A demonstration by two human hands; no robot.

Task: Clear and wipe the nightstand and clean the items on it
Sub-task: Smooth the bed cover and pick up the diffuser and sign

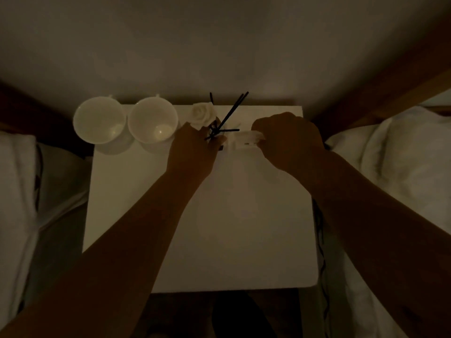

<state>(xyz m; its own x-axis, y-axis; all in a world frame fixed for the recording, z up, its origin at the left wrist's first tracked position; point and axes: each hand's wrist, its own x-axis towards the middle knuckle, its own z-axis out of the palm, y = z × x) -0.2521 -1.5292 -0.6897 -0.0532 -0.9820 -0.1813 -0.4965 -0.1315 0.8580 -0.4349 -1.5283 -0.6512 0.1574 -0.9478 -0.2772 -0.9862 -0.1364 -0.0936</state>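
The scene is dim. The white nightstand (136, 191) fills the middle of the head view, and everything on it sits along its far edge, by the wall.

At the far left corner of the nightstand stand two white cups (99, 120) and (153, 120), side by side and nearly touching, both upright with their mouths open to the camera.

Just right of the second cup, the reed diffuser (220, 123) stands with thin black sticks fanning up and outward. A white rose-shaped flower (202, 113) sits against the sticks on their left side.

The left hand (192, 152) reaches over the nightstand to the diffuser; its fingers are curled around the base of the sticks, though the vessel itself is hidden under the hand and cannot be made out.

The right hand (290, 140) is just right of the diffuser, knuckles up, its fingers closed in a pinch on a small white wipe (245, 140), which stretches from that hand toward the diffuser.

White bedding (400, 162) lies right of the nightstand, and more pale bedding (17, 181) lies to its left.
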